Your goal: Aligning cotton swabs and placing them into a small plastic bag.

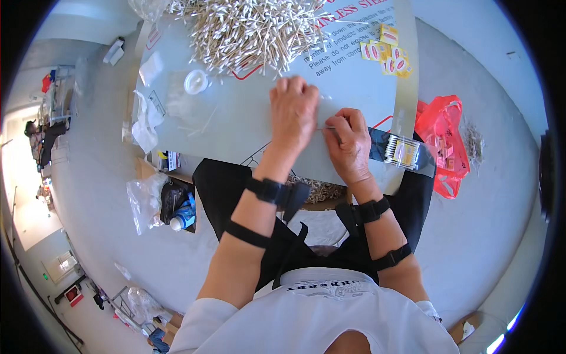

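My left hand (293, 112) rests knuckles-up on the pale table top (247, 124), fingers curled; what it holds is hidden. My right hand (348, 141) is beside it, fingers pinched on a thin cotton swab (328, 127) that points toward the left hand. A large heap of cotton swabs (247, 29) lies at the far side of the table. A clear box filled with swabs (402, 151) sits just right of my right hand.
A small round clear lid (196, 81) and crumpled clear plastic bags (144, 121) lie at the table's left. Yellow-and-red stickers (386, 54) sit far right. A red plastic bag (443, 141) lies on the floor at right. A bag with a bottle (177, 206) stands lower left.
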`<state>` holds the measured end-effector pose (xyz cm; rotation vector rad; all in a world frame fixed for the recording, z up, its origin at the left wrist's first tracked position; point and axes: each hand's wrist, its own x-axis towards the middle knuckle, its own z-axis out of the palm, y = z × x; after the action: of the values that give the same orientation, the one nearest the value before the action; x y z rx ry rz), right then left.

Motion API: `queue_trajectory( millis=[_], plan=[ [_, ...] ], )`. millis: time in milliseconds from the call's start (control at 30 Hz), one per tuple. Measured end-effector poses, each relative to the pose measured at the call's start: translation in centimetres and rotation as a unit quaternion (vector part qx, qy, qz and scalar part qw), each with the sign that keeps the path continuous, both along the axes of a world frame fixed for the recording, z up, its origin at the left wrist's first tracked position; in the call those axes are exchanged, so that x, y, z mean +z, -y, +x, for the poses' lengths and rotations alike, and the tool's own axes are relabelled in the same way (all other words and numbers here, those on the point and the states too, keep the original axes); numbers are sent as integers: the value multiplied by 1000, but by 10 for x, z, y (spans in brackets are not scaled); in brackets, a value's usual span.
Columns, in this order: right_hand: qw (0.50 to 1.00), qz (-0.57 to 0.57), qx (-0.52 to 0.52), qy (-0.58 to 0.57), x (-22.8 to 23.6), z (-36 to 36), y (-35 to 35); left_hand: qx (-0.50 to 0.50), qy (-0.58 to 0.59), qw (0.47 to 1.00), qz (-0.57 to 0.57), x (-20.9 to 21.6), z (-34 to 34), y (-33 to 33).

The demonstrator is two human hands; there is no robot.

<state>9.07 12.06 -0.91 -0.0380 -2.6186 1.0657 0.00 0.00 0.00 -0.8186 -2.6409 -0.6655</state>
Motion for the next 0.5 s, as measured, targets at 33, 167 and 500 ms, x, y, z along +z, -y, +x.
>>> queue_trajectory(
  millis=[33, 167, 500],
  plan=[
    [999, -21, -26, -23, 4, 0, 1, -6, 26, 1000, 11, 1, 14, -2],
    [997, -38, -58, -43, 13, -7, 6, -26, 75, 996, 49, -1, 32, 5],
    [999, -1, -13, -41, 6, -4, 1, 225, -31, 974, 22, -7, -63, 12]
  ],
)
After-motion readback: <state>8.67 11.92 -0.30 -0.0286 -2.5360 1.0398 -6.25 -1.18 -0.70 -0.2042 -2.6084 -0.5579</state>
